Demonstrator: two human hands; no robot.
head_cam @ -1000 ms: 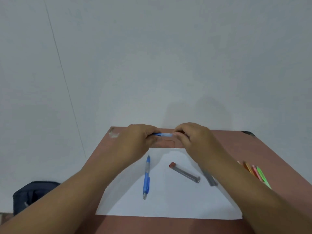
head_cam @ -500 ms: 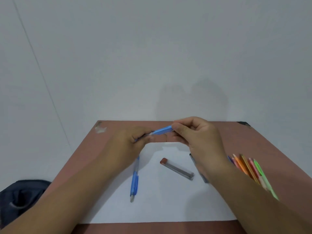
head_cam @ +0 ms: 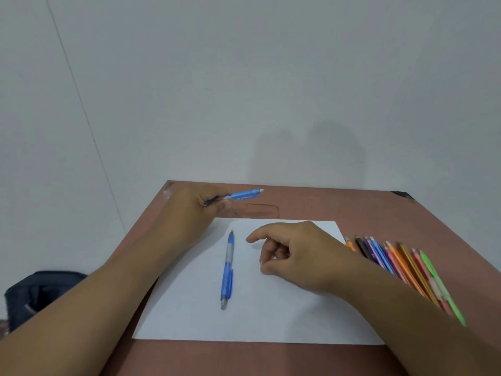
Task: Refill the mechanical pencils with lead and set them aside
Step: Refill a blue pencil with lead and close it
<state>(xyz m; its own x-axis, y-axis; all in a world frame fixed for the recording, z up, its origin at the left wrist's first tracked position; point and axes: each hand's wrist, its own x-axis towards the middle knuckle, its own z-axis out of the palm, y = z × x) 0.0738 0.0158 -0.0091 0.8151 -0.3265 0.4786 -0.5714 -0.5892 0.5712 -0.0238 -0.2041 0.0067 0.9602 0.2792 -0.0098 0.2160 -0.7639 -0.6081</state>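
**One pencil in hand, one waiting**

The left hand [head_cam: 189, 210] is gripping a blue pencil [head_cam: 244, 195] at 11 o'clock above the tabletop [head_cam: 352, 204]. The right hand [head_cam: 295, 256] is hovering over the paper [head_cam: 271, 316] at 3 o'clock, fingers loosely curled, holding nothing visible. A second pencil [head_cam: 227, 270] is lying on the paper's centre. Refilling seems unfinished; neither pencil looks set aside. About ten coloured pencils [head_cam: 401, 264] are lying at 3 o'clock.

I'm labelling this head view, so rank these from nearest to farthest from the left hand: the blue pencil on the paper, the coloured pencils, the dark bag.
From the left hand:
1. Blue pencil on the paper, just below-right.
2. Dark bag, on the floor, lower left.
3. Coloured pencils, far right.
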